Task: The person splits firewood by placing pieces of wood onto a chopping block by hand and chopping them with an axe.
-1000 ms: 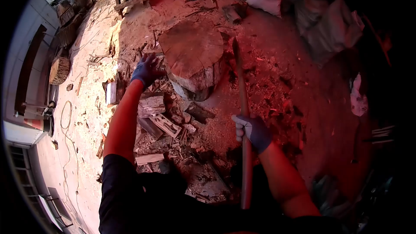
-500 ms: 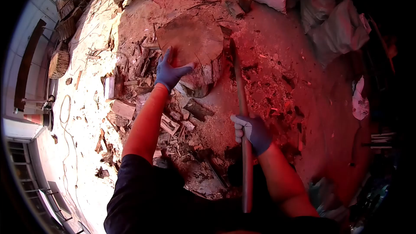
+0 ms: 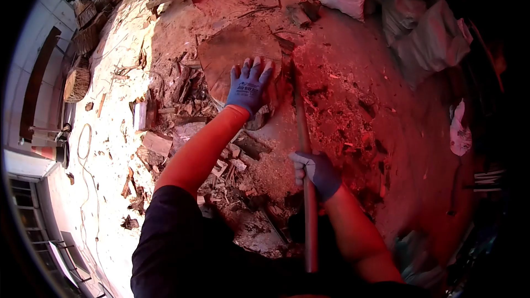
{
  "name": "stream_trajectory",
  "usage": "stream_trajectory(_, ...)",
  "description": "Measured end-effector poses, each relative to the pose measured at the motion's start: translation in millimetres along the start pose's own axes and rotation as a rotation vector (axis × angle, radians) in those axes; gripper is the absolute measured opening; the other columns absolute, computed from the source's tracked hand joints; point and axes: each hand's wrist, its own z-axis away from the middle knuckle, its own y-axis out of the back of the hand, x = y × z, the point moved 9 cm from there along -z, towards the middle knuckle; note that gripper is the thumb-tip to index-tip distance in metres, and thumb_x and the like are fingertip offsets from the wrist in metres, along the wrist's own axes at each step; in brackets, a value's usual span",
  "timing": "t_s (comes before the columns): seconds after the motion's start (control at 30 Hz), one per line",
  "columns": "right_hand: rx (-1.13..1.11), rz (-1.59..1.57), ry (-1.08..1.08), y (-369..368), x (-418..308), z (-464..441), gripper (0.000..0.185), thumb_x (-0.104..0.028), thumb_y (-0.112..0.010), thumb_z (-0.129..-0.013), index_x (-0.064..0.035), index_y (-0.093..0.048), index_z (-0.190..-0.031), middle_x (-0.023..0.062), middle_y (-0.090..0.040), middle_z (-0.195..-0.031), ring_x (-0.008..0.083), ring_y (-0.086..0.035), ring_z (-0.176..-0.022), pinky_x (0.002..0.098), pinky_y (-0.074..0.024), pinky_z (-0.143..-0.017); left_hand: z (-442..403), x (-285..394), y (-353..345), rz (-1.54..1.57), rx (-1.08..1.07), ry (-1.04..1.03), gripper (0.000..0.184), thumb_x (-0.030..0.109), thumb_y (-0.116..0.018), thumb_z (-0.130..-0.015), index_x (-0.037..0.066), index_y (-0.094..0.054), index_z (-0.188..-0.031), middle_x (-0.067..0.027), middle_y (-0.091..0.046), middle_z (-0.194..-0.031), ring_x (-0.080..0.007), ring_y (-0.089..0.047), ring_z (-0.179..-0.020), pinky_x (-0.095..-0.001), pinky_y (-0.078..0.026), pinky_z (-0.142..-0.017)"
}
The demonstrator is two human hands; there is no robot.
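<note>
**Left hand spread over the stump, right hand closed on a shaft**

The gloved left hand lies back up over the near part of the stump's top, fingers slightly apart and pointing toward its far side; whether the whole palm touches is hidden. Its bare forearm slants up to the stump from the near left, out of a dark sleeve. The right hand, also gloved, is apart from the stump, nearer the body and to its right, fingers curled round. The bare right forearm angles in from the stump's near right.
</note>
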Motion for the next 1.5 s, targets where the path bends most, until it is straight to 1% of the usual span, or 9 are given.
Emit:
stream_trajectory(0.33,0.043,-0.04,0.034,0,0,11,0.026,-0.02,-0.065,-0.089,-0.0081,-0.053,-0.07,0.003,-0.051,-0.055,0.015,-0.05,-0.045,0.0306,-0.0439,-0.045,41,-117,30,0.079,-0.123,-0.565,0.098,0.055,-0.077,-0.066,0.013,-0.042,-0.146,-0.0097,-0.043,-0.149,-0.0335,-0.039,-0.137,-0.046,-0.029,-0.114)
stream_trajectory(0.5,0.056,-0.058,0.008,8,0,10,0.023,-0.019,-0.064,-0.089,-0.0063,-0.055,-0.072,0.0034,-0.052,-0.055,0.0151,-0.05,-0.045,0.0305,-0.0435,-0.044,3,-152,52,0.339,-0.449,-0.36,0.088,0.059,-0.073,-0.076,0.01,-0.045,-0.143,-0.0156,-0.042,-0.149,-0.0356,-0.039,-0.137,-0.0461,-0.031,-0.113)
stream_trajectory(0.6,0.058,-0.017,0.0,8,3,3,0.018,-0.019,-0.064,-0.09,-0.0042,-0.06,-0.079,0.0027,-0.052,-0.056,0.0145,-0.05,-0.045,0.0303,-0.0436,-0.044,-68,-168,32,0.341,-0.185,0.055,0.091,0.063,-0.07,-0.077,0.01,-0.041,-0.146,-0.0181,-0.042,-0.148,-0.036,-0.039,-0.138,-0.0463,-0.029,-0.114)
stream_trajectory(0.73,0.042,-0.125,-0.021,17,11,-7,0.017,-0.018,-0.063,-0.091,-0.0019,-0.063,-0.095,0.0008,-0.051,-0.061,0.0131,-0.051,-0.049,0.0298,-0.0442,-0.045,-158,-165,-52,0.423,-0.245,0.404,0.107,0.075,-0.07,-0.064,0.019,-0.038,-0.148,-0.0151,-0.031,-0.156,-0.0355,-0.027,-0.144,-0.0526,-0.023,-0.115)
stream_trajectory(0.77,0.045,-0.124,-0.056,14,6,1,0.015,-0.014,-0.064,-0.091,-0.0099,-0.05,-0.086,-0.0033,-0.045,-0.065,0.0093,-0.047,-0.052,0.0289,-0.0437,-0.046,-166,-156,-67,0.366,-0.288,0.468,0.111,0.076,-0.072,-0.059,0.021,-0.037,-0.149,-0.0142,-0.027,-0.158,-0.0363,-0.024,-0.146,-0.0577,-0.02,-0.115)
stream_trajectory(0.87,0.015,-0.157,-0.06,16,3,9,0.014,-0.014,-0.063,-0.092,-0.0091,-0.051,-0.086,-0.0026,-0.046,-0.066,0.0087,-0.048,-0.053,0.0283,-0.0441,-0.047,-165,-113,-74,0.048,-0.575,0.512,0.108,0.07,-0.074,-0.058,0.024,-0.038,-0.148,-0.0125,-0.026,-0.158,-0.0373,-0.021,-0.146,-0.0669,-0.011,-0.113)
stream_trajectory(1.17,0.096,-0.136,-0.039,25,2,-3,0.02,-0.019,-0.061,-0.091,-0.0096,-0.053,-0.075,0.0002,-0.048,-0.06,0.0145,-0.05,-0.05,0.0318,-0.045,-0.046,-120,-19,-34,0.259,-0.279,-0.07,0.062,0.047,-0.083,-0.06,0.018,-0.059,-0.109,-0.0086,-0.054,-0.12,-0.0334,-0.045,-0.124,-0.0517,-0.028,-0.107)
stream_trajectory(1.3,0.061,-0.254,-0.025,21,8,-22,0.017,-0.019,-0.063,-0.09,-0.0111,-0.054,-0.079,-0.0017,-0.048,-0.064,0.0131,-0.049,-0.051,0.0313,-0.0452,-0.048,-72,32,-20,0.325,-0.307,-0.387,0.08,0.055,-0.079,-0.065,0.011,-0.055,-0.127,-0.0157,-0.049,-0.132,-0.0373,-0.039,-0.131,-0.0521,-0.019,-0.114)
stream_trajectory(1.5,0.048,-0.303,-0.014,10,4,-8,0.01,-0.014,-0.063,-0.09,-0.0107,-0.053,-0.088,-0.0034,-0.047,-0.067,0.0094,-0.048,-0.054,0.0286,-0.0435,-0.048,20,-68,75,0.417,0.013,0.019,0.095,0.063,-0.078,-0.065,0.015,-0.046,-0.141,-0.0144,-0.037,-0.151,-0.0358,-0.028,-0.143,-0.0543,-0.014,-0.117)
